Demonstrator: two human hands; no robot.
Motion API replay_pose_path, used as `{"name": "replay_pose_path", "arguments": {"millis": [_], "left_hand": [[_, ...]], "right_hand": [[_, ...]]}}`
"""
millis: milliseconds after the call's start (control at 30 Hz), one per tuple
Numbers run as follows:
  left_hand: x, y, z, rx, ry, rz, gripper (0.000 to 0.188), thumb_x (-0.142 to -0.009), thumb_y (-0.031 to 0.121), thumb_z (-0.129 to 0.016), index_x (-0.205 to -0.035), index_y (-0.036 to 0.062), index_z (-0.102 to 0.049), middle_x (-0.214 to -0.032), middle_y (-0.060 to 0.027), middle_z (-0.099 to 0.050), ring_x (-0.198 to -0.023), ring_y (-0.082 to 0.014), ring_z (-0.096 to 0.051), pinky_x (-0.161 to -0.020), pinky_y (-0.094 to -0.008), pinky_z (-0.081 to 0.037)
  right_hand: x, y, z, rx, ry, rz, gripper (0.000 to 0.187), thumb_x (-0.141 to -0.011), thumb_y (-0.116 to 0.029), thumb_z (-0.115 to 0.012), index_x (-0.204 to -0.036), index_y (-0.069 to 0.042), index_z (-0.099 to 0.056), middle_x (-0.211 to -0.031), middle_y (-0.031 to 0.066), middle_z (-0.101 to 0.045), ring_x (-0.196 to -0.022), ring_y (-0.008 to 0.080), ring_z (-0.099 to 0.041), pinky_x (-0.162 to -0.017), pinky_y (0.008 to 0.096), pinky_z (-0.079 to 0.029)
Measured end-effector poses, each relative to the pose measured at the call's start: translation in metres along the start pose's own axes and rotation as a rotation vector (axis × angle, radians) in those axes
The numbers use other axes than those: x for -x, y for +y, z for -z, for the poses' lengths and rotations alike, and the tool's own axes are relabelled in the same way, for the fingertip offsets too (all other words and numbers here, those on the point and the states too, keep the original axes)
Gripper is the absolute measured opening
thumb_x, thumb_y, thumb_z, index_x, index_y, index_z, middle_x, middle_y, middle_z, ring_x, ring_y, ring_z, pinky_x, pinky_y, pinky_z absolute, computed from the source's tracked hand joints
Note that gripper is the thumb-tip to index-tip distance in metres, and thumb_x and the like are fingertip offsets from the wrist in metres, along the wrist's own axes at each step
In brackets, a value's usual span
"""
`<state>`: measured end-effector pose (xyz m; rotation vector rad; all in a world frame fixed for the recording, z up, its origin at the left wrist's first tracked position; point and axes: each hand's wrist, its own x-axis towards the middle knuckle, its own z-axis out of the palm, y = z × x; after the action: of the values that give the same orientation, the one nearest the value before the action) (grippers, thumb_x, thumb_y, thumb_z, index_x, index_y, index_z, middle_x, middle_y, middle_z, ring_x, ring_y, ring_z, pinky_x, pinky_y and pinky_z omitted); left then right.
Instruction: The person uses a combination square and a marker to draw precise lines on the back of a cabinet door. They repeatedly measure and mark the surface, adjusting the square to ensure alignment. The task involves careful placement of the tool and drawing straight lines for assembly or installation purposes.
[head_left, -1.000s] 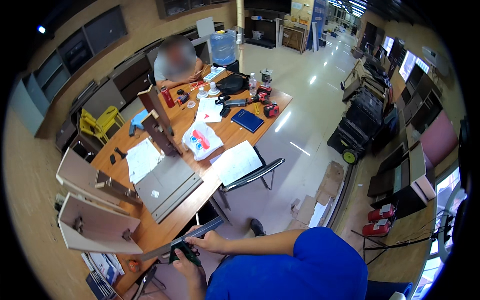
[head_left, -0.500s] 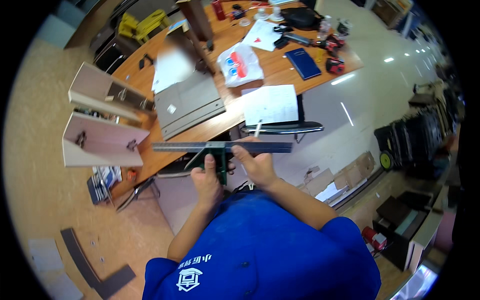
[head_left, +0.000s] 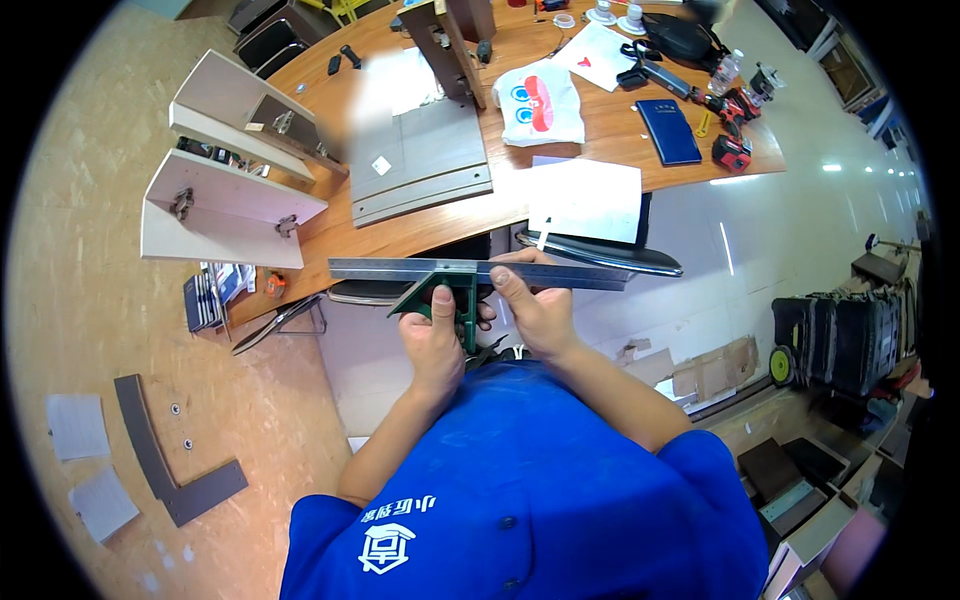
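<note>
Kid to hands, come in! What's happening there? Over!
Left fingers around the green-headed square. Right fingers on its steel blade. Chair beyond the blade, gap unclear.

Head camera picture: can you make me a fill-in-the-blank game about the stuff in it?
1. The square has a metal blade and a head coloured ____.
2. That head is gripped by the person's ____ hand.
3. The notebook on the table is coloured ____.
4. In the picture, the notebook lies to the ____ of the bag.

Missing words: green; left; blue; right.
</note>
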<state>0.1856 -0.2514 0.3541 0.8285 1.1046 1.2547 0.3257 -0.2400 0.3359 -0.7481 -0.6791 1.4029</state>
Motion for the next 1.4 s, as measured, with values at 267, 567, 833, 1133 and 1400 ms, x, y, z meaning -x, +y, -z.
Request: {"name": "replay_pose_path", "arguments": {"millis": [267,567,833,1133,1400], "left_hand": [[-0.006,0.014,0.024,0.044,-0.055,-0.003,0.043,-0.106,0.037,-0.062,-0.108,-0.0051,-0.069,-0.088,-0.0128,-0.074,-0.074,-0.0179,-0.071,-0.065,-0.0292,-0.057],[-0.015,0.032,0.084,0.052,-0.06,-0.041,0.048,-0.104,0.042,-0.064,-0.111,-0.0054,-0.068,-0.086,-0.0139,-0.073,-0.07,-0.0187,-0.071,-0.061,-0.0297,-0.058],[-0.024,0.055,0.152,0.058,0.009,-0.107,0.048,-0.104,0.043,-0.064,-0.107,-0.0044,-0.068,-0.085,-0.013,-0.073,-0.069,-0.0175,-0.07,-0.06,-0.029,-0.057],[-0.031,0.075,0.22,0.147,0.032,-0.143,0.042,-0.105,0.038,-0.064,-0.109,-0.0032,-0.068,-0.088,-0.0108,-0.074,-0.072,-0.0161,-0.071,-0.062,-0.0279,-0.057],[-0.028,0.081,0.241,0.099,0.035,-0.167,0.045,-0.105,0.041,-0.062,-0.107,-0.0038,-0.067,-0.09,-0.0128,-0.073,-0.071,-0.0173,-0.069,-0.06,-0.0292,-0.056]], "right_hand": [[-0.006,0.02,-0.029,0.035,0.06,-0.005,0.026,-0.098,-0.018,-0.076,-0.109,-0.001,-0.059,-0.089,0.0064,-0.069,-0.069,0.0093,-0.062,-0.06,0.0242,-0.052],[-0.003,0.055,-0.086,-0.007,0.06,-0.103,0.029,-0.097,-0.019,-0.078,-0.109,-0.002,-0.057,-0.092,0.0068,-0.07,-0.078,0.0091,-0.063,-0.067,0.0248,-0.052],[-0.01,0.104,-0.148,-0.027,0.093,-0.023,0.03,-0.097,-0.022,-0.077,-0.106,-0.004,-0.055,-0.086,0.0048,-0.067,-0.073,0.0086,-0.061,-0.061,0.0254,-0.053],[-0.014,0.142,-0.213,-0.156,0.036,-0.033,0.032,-0.099,-0.017,-0.074,-0.106,-0.005,-0.046,-0.084,0.0091,-0.065,-0.063,0.0118,-0.06,-0.051,0.0268,-0.05],[-0.012,0.157,-0.226,-0.079,-0.025,-0.027,0.031,-0.1,-0.018,-0.073,-0.107,-0.004,-0.047,-0.087,0.0113,-0.067,-0.064,0.013,-0.061,-0.05,0.0274,-0.051]]}}
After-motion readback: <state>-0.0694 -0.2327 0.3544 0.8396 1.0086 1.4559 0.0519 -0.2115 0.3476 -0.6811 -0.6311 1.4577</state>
